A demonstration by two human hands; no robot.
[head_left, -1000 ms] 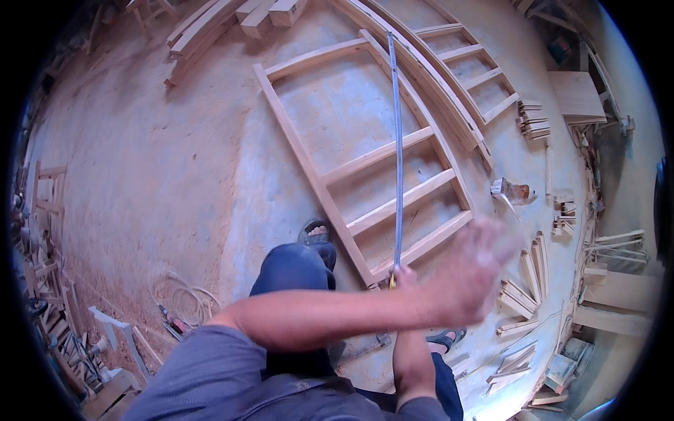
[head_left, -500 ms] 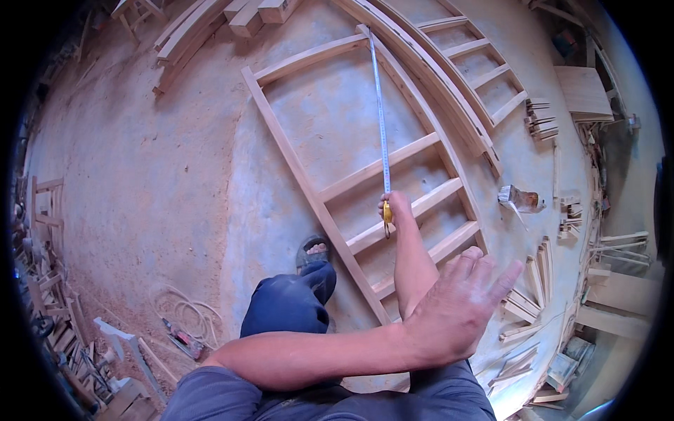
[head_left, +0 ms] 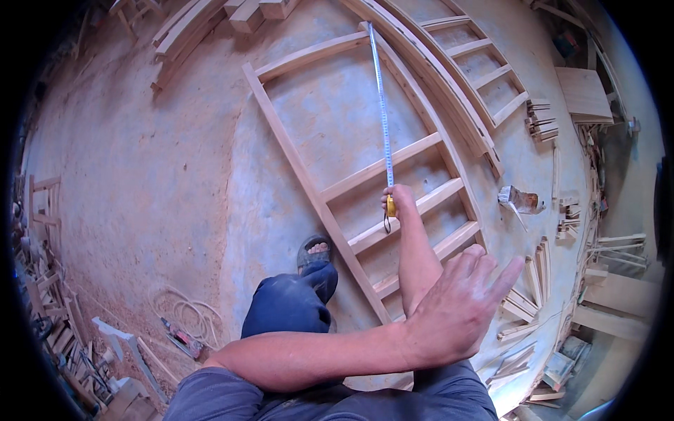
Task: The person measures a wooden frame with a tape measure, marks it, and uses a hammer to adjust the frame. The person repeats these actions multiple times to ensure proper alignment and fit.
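My right hand (head_left: 399, 201) grips a yellow tape measure (head_left: 391, 206) whose dark wrist loop dangles below it. Its pale blade (head_left: 384, 112) is pulled out in a straight line across a wooden frame (head_left: 290, 144) on the floor. The blade's far end meets the frame's far right corner; I cannot make out the hook. Below the tape measure lies one of the frame's crosspieces (head_left: 379, 234). My left forearm crosses in front of me, and my left hand (head_left: 453, 309) hovers before my right forearm, fingers apart, holding nothing. It hides part of the right arm and the frame's near corner.
Long curved-looking boards (head_left: 435, 81) lie along the frame's right side, beside a second slatted frame (head_left: 484, 70). A container with a brush-like tool (head_left: 521, 200) stands right. Thick timbers (head_left: 249, 17) lie far off. A coiled hose (head_left: 188, 312) and a power tool (head_left: 182, 338) lie lower left.
My right hand has shifted slightly away from me with the tape measure, and the stretch of blade looks a little shorter. My left hand has hardly moved.
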